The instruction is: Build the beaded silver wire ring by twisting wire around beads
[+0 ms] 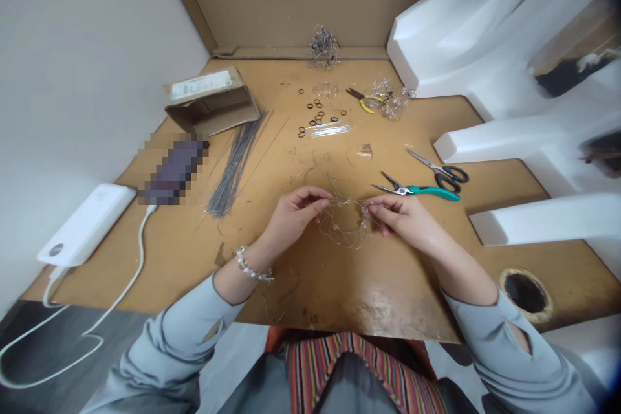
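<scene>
Pinching: left hand and right hand grip wire ring
Ring: between both hands' fingertips
Tabletop: room between hands and near edge

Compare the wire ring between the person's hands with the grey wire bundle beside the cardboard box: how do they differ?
The wire ring curves into round loops, while the grey wire bundle is mostly straight. The wire ring carries clear beads; the grey wire bundle shows none. The wire ring is held by the left hand and right hand, whereas the grey wire bundle lies on the table. Both look made of thin wire.
</scene>
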Demonstrator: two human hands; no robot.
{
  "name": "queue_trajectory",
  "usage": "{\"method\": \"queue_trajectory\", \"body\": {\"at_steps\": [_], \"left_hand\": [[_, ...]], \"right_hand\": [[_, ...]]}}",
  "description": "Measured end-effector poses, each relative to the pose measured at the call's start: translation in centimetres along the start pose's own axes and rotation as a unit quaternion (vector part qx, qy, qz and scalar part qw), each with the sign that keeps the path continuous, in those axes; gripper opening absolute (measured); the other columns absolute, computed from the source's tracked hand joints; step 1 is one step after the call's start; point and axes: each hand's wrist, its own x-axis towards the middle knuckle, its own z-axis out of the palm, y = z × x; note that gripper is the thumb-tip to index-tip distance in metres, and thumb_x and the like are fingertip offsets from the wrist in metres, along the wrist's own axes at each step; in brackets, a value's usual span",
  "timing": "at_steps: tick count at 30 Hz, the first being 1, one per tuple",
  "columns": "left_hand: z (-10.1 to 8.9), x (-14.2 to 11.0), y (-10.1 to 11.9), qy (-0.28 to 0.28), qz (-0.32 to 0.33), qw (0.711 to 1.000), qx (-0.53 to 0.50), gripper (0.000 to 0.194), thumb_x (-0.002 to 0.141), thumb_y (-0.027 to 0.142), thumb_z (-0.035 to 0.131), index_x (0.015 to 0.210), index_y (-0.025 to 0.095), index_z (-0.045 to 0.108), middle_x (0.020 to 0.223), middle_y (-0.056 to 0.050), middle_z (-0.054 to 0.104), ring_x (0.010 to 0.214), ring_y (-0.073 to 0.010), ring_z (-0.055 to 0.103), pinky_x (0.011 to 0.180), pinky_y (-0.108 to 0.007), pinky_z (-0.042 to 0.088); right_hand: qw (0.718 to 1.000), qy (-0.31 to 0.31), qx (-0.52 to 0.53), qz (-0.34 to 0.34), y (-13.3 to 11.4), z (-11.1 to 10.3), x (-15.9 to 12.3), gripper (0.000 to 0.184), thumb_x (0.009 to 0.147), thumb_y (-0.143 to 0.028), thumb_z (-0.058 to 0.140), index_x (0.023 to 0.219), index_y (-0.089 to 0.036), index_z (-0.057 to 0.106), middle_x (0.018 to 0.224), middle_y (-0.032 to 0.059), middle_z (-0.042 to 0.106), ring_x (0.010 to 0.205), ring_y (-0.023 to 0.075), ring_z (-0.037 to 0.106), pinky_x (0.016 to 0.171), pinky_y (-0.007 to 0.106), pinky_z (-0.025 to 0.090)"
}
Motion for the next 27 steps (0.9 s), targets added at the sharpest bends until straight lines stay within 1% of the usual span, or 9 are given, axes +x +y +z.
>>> {"method": "queue_trajectory", "body": {"at_steps": [4,9,16,21,25,27], "left_hand": [[-0.03,0.12,-0.12,0.015,0.005,1.0,-0.014,0.019,0.072,0.031,0.071,0.084,0.016,0.067,0.068,0.001,0.06,0.054,-0.0073,0.05,0.054,-0.021,0.044],[-0.13,0.37,-0.4,0.019,0.004,1.0,-0.025,0.02,0.071,0.031,0.071,0.084,0.016,0.067,0.07,0.002,0.061,0.054,-0.0067,0.05,0.055,-0.022,0.045],[-0.12,0.4,-0.38,0.02,0.002,1.0,-0.022,0.019,0.072,0.03,0.071,0.083,0.016,0.066,0.066,0.003,0.058,0.054,-0.0073,0.05,0.055,-0.022,0.044],[-0.13,0.43,-0.47,0.02,0.003,1.0,-0.019,0.019,0.072,0.03,0.07,0.084,0.017,0.067,0.067,0.002,0.059,0.054,-0.0073,0.05,0.054,-0.022,0.043],[-0.17,0.44,-0.61,0.017,0.0,1.0,-0.019,0.018,0.073,0.029,0.07,0.084,0.017,0.067,0.068,0.002,0.06,0.054,-0.0073,0.05,0.055,-0.022,0.043],[-0.16,0.43,-0.63,0.014,-0.001,1.0,-0.02,0.017,0.073,0.029,0.069,0.084,0.016,0.066,0.068,0.002,0.059,0.055,-0.0073,0.05,0.056,-0.022,0.043]], "right_hand": [[1.0,0.004,-0.007,0.0,0.04,-0.06,0.0,0.031,0.076,-0.038,0.06,0.092,-0.013,0.069,0.077,0.0052,0.069,0.045,0.0074,0.05,0.048,0.023,0.043],[0.999,0.028,-0.031,0.013,0.31,-0.24,0.1,0.031,0.077,-0.035,0.06,0.097,-0.013,0.067,0.078,0.0063,0.069,0.049,0.0093,0.054,0.053,0.025,0.047],[0.999,0.027,-0.03,0.008,0.3,-0.3,0.09,0.03,0.076,-0.032,0.061,0.098,-0.013,0.065,0.068,0.0029,0.065,0.049,0.0104,0.055,0.052,0.025,0.047],[1.0,0.013,-0.023,-0.001,0.22,-0.44,0.01,0.036,0.076,-0.028,0.059,0.109,-0.013,0.061,0.068,0.0027,0.066,0.05,0.0108,0.055,0.053,0.025,0.047],[1.0,0.007,-0.013,0.001,0.09,-0.31,-0.06,0.044,0.073,-0.024,0.06,0.115,-0.012,0.057,0.068,0.0022,0.066,0.052,0.0113,0.056,0.053,0.026,0.047],[1.0,0.006,-0.004,-0.008,0.06,-0.11,-0.09,0.046,0.071,-0.022,0.059,0.115,-0.012,0.057,0.068,0.0013,0.065,0.053,0.0114,0.056,0.054,0.026,0.047]]}}
